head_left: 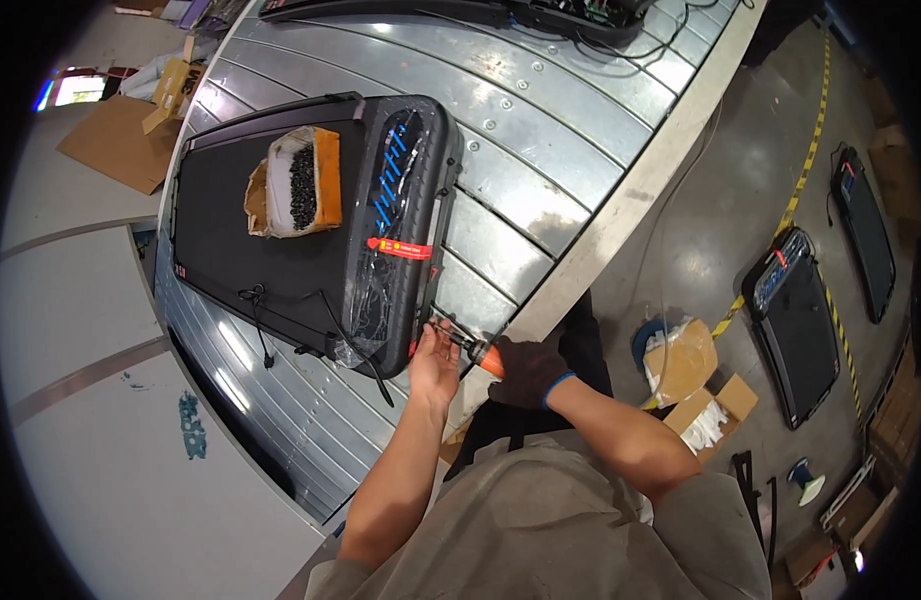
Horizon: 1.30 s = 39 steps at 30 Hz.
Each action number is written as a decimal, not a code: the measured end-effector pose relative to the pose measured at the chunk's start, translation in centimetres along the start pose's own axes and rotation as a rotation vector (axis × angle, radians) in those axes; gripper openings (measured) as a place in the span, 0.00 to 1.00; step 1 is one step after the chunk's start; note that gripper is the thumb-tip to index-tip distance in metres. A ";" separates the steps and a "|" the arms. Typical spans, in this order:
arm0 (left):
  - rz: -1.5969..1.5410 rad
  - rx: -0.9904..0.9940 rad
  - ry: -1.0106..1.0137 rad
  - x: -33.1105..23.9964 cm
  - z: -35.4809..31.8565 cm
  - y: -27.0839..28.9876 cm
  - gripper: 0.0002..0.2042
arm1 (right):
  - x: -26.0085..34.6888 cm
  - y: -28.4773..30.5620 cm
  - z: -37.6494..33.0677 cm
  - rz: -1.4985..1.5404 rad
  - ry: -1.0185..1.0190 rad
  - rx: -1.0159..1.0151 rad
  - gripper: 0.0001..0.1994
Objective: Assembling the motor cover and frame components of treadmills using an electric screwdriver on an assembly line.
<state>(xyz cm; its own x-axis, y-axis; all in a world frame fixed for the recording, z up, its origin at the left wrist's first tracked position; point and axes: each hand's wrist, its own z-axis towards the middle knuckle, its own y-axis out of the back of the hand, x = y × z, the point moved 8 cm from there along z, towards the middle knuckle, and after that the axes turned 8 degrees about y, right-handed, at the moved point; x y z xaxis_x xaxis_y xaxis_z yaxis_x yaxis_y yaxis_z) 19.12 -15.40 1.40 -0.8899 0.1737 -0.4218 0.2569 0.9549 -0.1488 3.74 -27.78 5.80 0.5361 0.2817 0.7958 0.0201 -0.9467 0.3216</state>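
**Working beside a long, flat, black machine (311, 270)**

Head view: the dark-gloved right hand (526, 375) wraps around an orange-and-black power screwdriver (490, 361). The bare left hand (436, 370) is by its metal tip (458, 335); I cannot tell if it grips. The machine lies on the shiny slatted metal tabletop (541, 150), near its front edge.

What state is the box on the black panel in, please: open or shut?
Open: the box is uncovered on top, with small dark pieces showing inside.
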 end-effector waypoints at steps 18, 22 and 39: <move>0.373 -0.072 -0.078 -1.9 -9.4 2.0 0.12 | 1.7 -0.2 -1.9 -0.005 0.060 0.087 0.35; 1.467 -0.375 -1.398 -10.2 -15.0 -6.0 0.22 | 1.6 -1.5 -3.4 0.020 0.065 0.104 0.34; 1.718 -0.453 -1.353 -7.6 -11.5 -8.1 0.34 | -0.7 -0.7 -4.2 -0.025 -0.005 0.139 0.29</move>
<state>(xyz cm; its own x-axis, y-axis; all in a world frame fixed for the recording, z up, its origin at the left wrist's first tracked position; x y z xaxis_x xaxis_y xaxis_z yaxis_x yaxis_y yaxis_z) 19.43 -21.70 16.06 0.7800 0.6192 -0.0904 0.0135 0.1278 0.9917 -0.16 -26.67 7.19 0.5384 0.3052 0.7855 0.1502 -0.9520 0.2669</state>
